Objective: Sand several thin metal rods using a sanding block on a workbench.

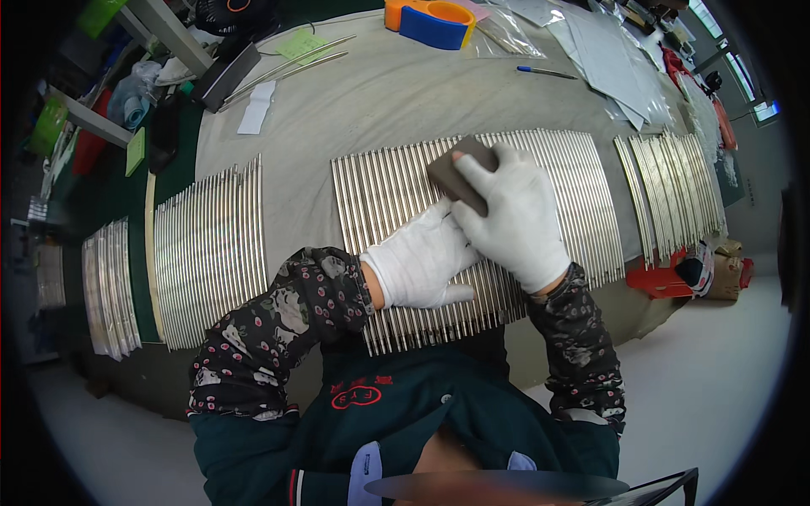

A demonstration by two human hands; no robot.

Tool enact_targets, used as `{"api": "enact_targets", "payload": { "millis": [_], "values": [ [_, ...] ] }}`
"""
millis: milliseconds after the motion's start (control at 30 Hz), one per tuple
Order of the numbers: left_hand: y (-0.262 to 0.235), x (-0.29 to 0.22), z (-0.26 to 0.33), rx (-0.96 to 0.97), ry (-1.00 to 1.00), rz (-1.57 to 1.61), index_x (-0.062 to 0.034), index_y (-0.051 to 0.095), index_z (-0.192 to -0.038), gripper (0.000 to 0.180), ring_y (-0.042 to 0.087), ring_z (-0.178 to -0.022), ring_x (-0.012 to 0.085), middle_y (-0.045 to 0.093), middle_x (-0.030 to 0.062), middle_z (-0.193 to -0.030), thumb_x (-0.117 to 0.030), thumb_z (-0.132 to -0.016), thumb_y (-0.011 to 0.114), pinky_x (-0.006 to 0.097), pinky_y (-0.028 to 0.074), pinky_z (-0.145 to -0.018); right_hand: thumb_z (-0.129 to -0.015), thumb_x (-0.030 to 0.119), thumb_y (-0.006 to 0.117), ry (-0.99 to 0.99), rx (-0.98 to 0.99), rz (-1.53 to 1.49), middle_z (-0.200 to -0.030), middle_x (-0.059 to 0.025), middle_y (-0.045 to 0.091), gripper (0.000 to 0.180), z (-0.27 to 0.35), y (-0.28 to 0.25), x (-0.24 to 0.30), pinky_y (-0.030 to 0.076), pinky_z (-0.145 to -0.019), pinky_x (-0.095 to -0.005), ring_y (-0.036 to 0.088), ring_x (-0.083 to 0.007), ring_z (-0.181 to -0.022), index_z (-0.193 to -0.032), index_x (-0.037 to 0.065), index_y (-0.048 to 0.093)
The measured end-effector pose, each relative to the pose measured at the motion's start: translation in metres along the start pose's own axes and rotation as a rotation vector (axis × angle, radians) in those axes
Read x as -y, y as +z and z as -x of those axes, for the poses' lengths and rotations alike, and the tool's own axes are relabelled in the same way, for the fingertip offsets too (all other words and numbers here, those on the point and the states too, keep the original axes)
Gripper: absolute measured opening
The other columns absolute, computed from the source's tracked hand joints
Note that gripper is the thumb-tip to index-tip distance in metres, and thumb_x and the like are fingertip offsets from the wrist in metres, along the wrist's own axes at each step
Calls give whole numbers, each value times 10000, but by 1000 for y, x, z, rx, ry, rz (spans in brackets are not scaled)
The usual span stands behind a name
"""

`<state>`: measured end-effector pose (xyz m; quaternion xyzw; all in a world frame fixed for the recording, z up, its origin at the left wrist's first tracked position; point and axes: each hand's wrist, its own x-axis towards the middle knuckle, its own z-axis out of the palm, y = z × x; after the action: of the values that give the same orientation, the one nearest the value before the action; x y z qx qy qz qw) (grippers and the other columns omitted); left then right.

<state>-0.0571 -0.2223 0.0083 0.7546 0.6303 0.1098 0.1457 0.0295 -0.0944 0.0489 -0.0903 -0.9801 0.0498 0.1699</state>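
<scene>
A wide row of thin, shiny metal rods (pixel 574 185) lies side by side on the cloth-covered table in front of me. My right hand (pixel 517 221), in a white glove with a bare fingertip showing, grips a dark grey-brown rectangular block (pixel 460 175) that rests on the rods' upper half. Across the middle of the same row lies my left hand (pixel 422 261), also white-gloved, palm down with fingers extended and thumb apart. Its fingertips come close to the right hand; whether they touch is hard to see.
More metal rods (pixel 211 253) lie in a row at left, with a wrapped bundle (pixel 111 287) beyond, and others (pixel 675 194) at right. Along the back are an orange-and-blue tape roll (pixel 432 24), a blue pen (pixel 547 73), plastic sheets (pixel 612 63) and a white paper slip (pixel 256 108).
</scene>
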Motion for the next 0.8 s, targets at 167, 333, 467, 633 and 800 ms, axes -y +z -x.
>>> {"api": "enact_targets", "payload": {
  "millis": [167, 333, 467, 633, 800],
  "values": [
    [11, -6, 14, -317, 72, -66, -37, 486, -1264, 669, 367, -1287, 355, 425, 199, -1354, -412, -742, 669, 483, 256, -1089, -708, 241, 674, 313, -52, 277, -969, -210, 592, 417, 8, -17, -44, 483, -781, -424, 578, -351, -898, -1099, 96, 666],
    [19, -60, 64, -170, 6, 86, -77, 487, -1266, 710, 330, -1330, 314, 373, 170, -1414, -431, -697, 721, 509, 256, -1081, -723, 174, 684, 343, -121, 20, -1116, -220, 552, 480, 73, -28, -53, 436, -895, -407, 535, -350, -1007, -1186, 64, 625],
    [22, -62, 87, -148, -123, 96, -90, 491, -1246, 703, 344, -1317, 313, 380, 158, -1407, -411, -674, 743, 518, 266, -1073, -724, 143, 673, 422, -136, -88, -1132, -199, 529, 495, 106, -28, -49, 416, -920, -401, 517, -333, -1029, -1207, 55, 610],
    [25, -60, 105, -192, -165, 61, -117, 449, -1264, 727, 373, -1296, 309, 392, 141, -1387, -371, -657, 759, 522, 286, -1058, -713, 126, 672, 407, -126, -85, -1131, -188, 521, 523, 115, -30, -41, 403, -927, -401, 504, -322, -1036, -1224, 50, 594],
    [26, -59, 111, -207, -174, 40, -124, 437, -1274, 736, 380, -1291, 306, 396, 140, -1381, -360, -656, 760, 514, 292, -1056, -704, 134, 682, 389, -116, -74, -1156, -189, 513, 536, 117, -29, -36, 397, -934, -406, 495, -330, -1043, -1226, 54, 589]
  ]
}}
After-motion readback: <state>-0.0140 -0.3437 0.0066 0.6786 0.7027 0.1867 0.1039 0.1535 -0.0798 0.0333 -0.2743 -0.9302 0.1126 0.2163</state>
